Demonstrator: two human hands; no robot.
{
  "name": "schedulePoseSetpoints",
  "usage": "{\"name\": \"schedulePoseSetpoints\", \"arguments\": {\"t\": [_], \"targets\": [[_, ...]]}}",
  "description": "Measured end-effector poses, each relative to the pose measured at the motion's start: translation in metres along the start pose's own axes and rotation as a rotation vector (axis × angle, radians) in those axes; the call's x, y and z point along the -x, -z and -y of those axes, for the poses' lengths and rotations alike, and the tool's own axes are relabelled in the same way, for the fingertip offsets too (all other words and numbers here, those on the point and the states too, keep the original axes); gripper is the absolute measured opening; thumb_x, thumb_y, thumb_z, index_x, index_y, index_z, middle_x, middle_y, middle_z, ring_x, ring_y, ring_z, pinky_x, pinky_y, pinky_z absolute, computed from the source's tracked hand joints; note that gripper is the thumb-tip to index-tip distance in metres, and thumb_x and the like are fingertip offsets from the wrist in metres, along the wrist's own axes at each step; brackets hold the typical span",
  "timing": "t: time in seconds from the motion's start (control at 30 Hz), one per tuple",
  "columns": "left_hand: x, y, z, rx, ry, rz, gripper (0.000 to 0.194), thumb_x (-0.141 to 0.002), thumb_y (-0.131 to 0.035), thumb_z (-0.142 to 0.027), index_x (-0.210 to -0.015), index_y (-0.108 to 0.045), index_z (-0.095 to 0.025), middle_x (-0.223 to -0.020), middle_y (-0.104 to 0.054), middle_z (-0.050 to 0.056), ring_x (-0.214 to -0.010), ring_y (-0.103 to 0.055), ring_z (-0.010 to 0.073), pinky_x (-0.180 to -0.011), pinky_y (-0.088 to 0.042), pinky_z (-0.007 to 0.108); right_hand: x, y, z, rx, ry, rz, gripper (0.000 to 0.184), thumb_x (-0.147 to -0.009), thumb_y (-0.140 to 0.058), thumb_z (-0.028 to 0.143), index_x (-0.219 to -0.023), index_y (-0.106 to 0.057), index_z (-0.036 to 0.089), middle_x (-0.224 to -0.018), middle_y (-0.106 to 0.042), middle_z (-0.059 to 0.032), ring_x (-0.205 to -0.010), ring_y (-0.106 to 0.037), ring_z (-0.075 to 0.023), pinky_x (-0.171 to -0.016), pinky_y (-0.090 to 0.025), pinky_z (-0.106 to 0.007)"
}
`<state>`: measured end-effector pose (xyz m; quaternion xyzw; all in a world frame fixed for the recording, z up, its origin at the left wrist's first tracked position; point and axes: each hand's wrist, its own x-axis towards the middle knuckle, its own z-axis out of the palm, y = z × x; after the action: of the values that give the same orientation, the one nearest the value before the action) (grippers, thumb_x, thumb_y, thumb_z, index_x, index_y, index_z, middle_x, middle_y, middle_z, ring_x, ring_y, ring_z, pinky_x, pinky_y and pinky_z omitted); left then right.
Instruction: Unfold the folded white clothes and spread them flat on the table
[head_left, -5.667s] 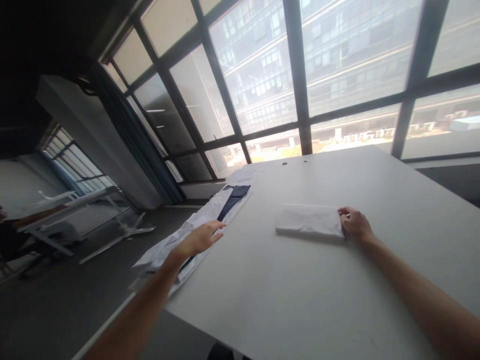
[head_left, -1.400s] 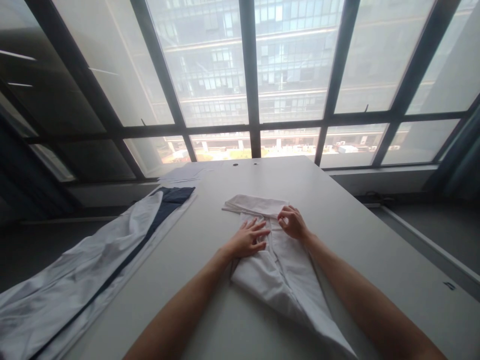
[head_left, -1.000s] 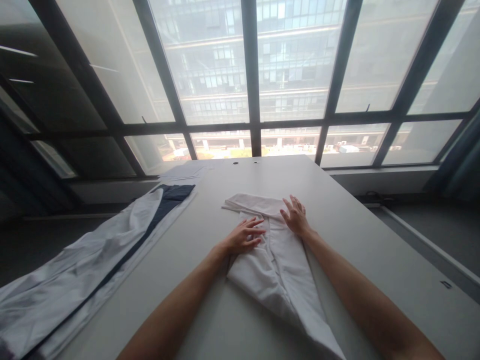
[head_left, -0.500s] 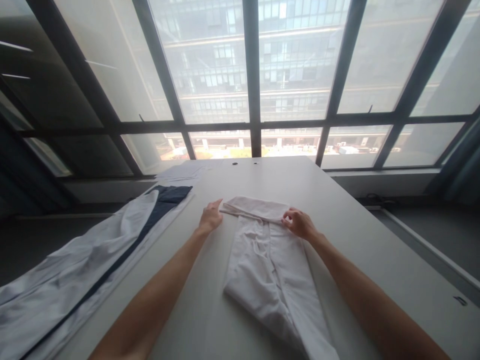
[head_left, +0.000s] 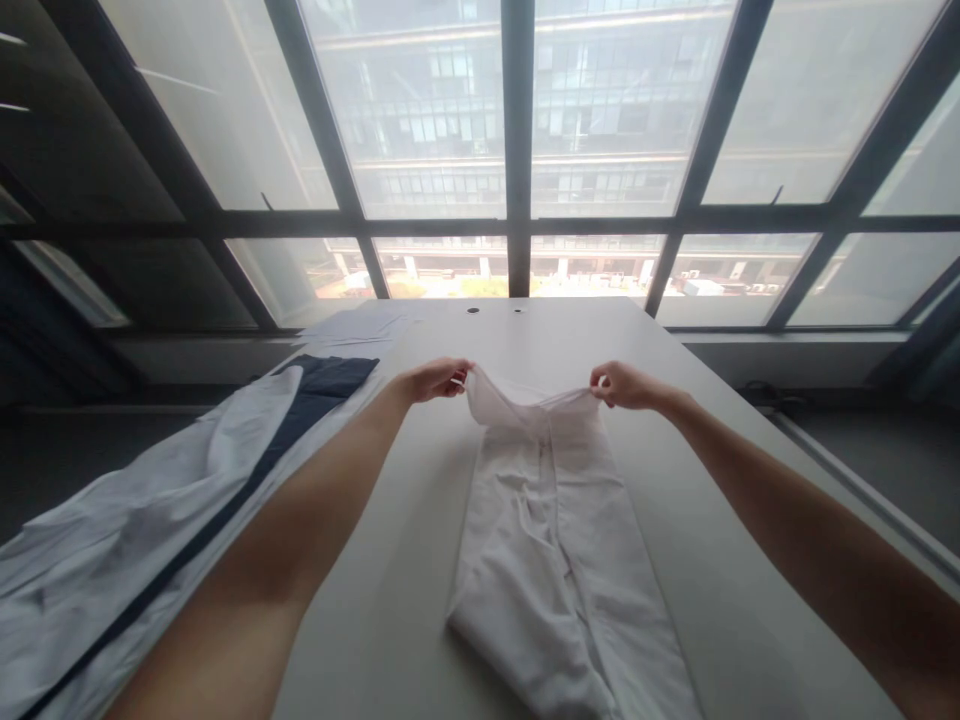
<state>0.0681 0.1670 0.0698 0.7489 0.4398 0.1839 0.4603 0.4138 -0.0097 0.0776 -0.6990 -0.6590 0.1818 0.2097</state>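
Note:
A white shirt-like garment (head_left: 547,530) lies folded into a long strip on the white table (head_left: 390,560), with a placket running down its length and wrinkles beside it. My left hand (head_left: 441,380) pinches the far left corner and holds it up off the table. At the far right corner my right hand (head_left: 624,386) has its fingers closed on the same edge. Between the two hands the far end is raised and sags in the middle. The near end of the garment runs out of the picture.
More white clothing (head_left: 172,480) with a dark blue piece (head_left: 322,385) lies along the table's left side. Flat white sheets (head_left: 356,326) rest at the far left corner. A round dark hole (head_left: 473,310) sits near the far edge, before large windows (head_left: 442,110).
Both hands have moved away from me and up. The far flap, folded toward me before, is now lifted and stretched between them. The left hand has closed on its corner.

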Motion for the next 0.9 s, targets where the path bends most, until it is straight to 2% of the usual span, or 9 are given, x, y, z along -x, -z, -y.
{"name": "schedulePoseSetpoints", "arguments": {"t": [0.1, 0.17, 0.2, 0.27, 0.37, 0.47, 0.6, 0.73, 0.9], "targets": [[-0.006, -0.013, -0.025, 0.339, -0.11, -0.013, 0.044, -0.095, -0.049, -0.051, -0.118, -0.064, -0.017, -0.116, -0.069, 0.016, -0.091, -0.07, 0.0231, -0.073, -0.057, 0.032, -0.032, 0.016, -0.001, -0.022, -0.102, -0.232, 0.03, -0.097, -0.045, 0.023, -0.118, -0.063, 0.013, -0.095, -0.074, -0.0122, -0.074, -0.065, -0.0154, -0.068, -0.048, -0.025], [-0.005, -0.029, -0.032, 0.451, -0.189, -0.1, 0.046, -0.097, -0.047, -0.045, -0.132, -0.056, -0.018, -0.135, -0.061, 0.018, -0.105, -0.069, 0.0244, -0.085, -0.057, 0.036, -0.039, 0.014, -0.002, -0.024, -0.158, -0.396, 0.039, -0.098, -0.042, 0.024, -0.133, -0.054, 0.012, -0.115, -0.07, -0.0169, -0.093, -0.066, -0.0189, -0.082, -0.049, -0.03], [-0.002, -0.039, -0.032, 0.384, -0.218, -0.158, 0.047, -0.098, -0.046, -0.041, -0.138, -0.053, -0.018, -0.141, -0.057, 0.017, -0.11, -0.068, 0.0244, -0.089, -0.057, 0.038, -0.038, 0.009, -0.002, -0.026, -0.169, -0.454, 0.043, -0.097, -0.045, 0.025, -0.137, -0.052, 0.012, -0.121, -0.068, -0.0176, -0.1, -0.065, -0.0208, -0.087, -0.049, -0.032], [0.01, -0.062, -0.026, 0.092, -0.242, -0.24, 0.049, -0.096, -0.045, -0.033, -0.142, -0.05, -0.017, -0.144, -0.055, 0.016, -0.117, -0.065, 0.0248, -0.097, -0.053, 0.039, -0.027, -0.009, -0.001, -0.035, -0.153, -0.498, 0.043, -0.093, -0.05, 0.024, -0.135, -0.056, 0.013, -0.124, -0.066, -0.0165, -0.105, -0.064, -0.0225, -0.094, -0.047, -0.034], [0.037, -0.101, -0.011, -0.203, -0.257, -0.231, 0.046, -0.089, -0.053, -0.025, -0.133, -0.061, -0.013, -0.136, -0.063, 0.016, -0.125, -0.06, 0.0287, -0.11, -0.043, 0.043, 0.006, -0.05, 0.003, -0.048, -0.096, -0.437, 0.034, -0.089, -0.053, 0.02, -0.12, -0.066, 0.015, -0.12, -0.068, -0.0128, -0.103, -0.064, -0.0214, -0.096, -0.048, -0.031], [0.067, -0.138, 0.001, -0.363, -0.32, -0.182, 0.042, -0.086, -0.059, -0.024, -0.126, -0.066, -0.014, -0.135, -0.064, 0.015, -0.131, -0.055, 0.0285, -0.117, -0.036, 0.04, 0.044, -0.09, 0.014, 0.01, 0.006, -0.365, 0.035, -0.089, -0.052, 0.017, -0.121, -0.065, 0.013, -0.123, -0.066, -0.0143, -0.115, -0.059, -0.023, -0.104, -0.043, -0.032], [0.089, -0.165, 0.009, -0.53, -0.372, -0.196, 0.045, -0.092, -0.056, -0.03, -0.134, -0.06, -0.015, -0.145, -0.055, 0.016, -0.139, -0.047, 0.028, -0.119, -0.033, 0.042, 0.074, -0.119, 0.03, 0.168, 0.111, -0.262, 0.037, -0.093, -0.048, 0.02, -0.126, -0.065, 0.015, -0.128, -0.063, -0.0139, -0.12, -0.054, -0.0244, -0.105, -0.04, -0.03], [0.092, -0.172, 0.018, -0.635, -0.38, -0.256, 0.047, -0.095, -0.052, -0.027, -0.139, -0.054, -0.012, -0.149, -0.049, 0.02, -0.143, -0.041, 0.0303, -0.12, -0.031, 0.049, 0.055, -0.115, 0.041, 0.292, 0.136, -0.173, 0.04, -0.098, -0.042, 0.02, -0.129, -0.067, 0.018, -0.133, -0.06, -0.0134, -0.124, -0.049, -0.0256, -0.105, -0.038, -0.031], [0.094, -0.176, 0.03, -0.761, -0.393, -0.349, 0.044, -0.098, -0.05, -0.029, -0.14, -0.052, -0.014, -0.147, -0.051, 0.019, -0.142, -0.042, 0.0298, -0.117, -0.035, 0.048, -0.011, -0.109, 0.041, 0.343, 0.122, -0.099, 0.046, -0.095, -0.045, 0.019, -0.136, -0.064, 0.028, -0.127, -0.061, -0.0156, -0.12, -0.05, -0.0316, -0.103, -0.039, -0.039]]}}
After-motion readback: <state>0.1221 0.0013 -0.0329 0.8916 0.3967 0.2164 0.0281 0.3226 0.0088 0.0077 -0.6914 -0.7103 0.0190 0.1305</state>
